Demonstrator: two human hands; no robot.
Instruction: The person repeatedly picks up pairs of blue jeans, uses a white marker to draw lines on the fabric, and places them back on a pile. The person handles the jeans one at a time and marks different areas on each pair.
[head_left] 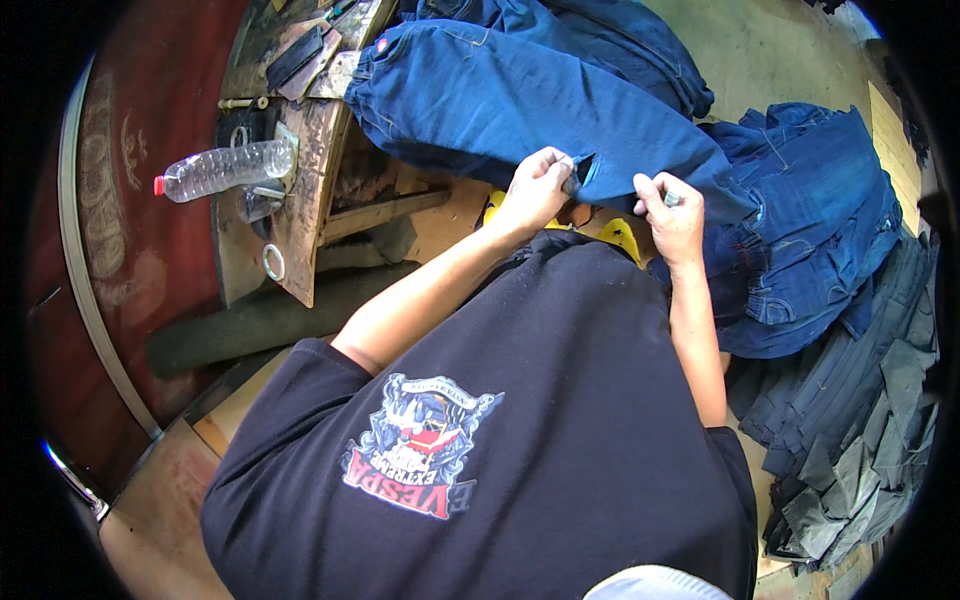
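Observation:
A pair of blue denim jeans (520, 90) stretches in front of me, one leg reaching left to a gathered end. My left hand (537, 190) is closed, pinching the cloth's near edge beside a small dark gap. To the right, my right hand (674, 222) is closed at the same denim edge, thumb and forefinger together. A small greyish thing shows between its fingers, too small to make out. Whether this hand also grips the cloth, I cannot tell.
More blue denim garments (810, 220) are heaped at right, above a pile of dark grey cloth (850, 400). A worn wooden table (312, 200) at left bears a clear plastic bottle (225, 170) with a red cap, a dark phone-like slab (295, 60) and a white ring (273, 262).

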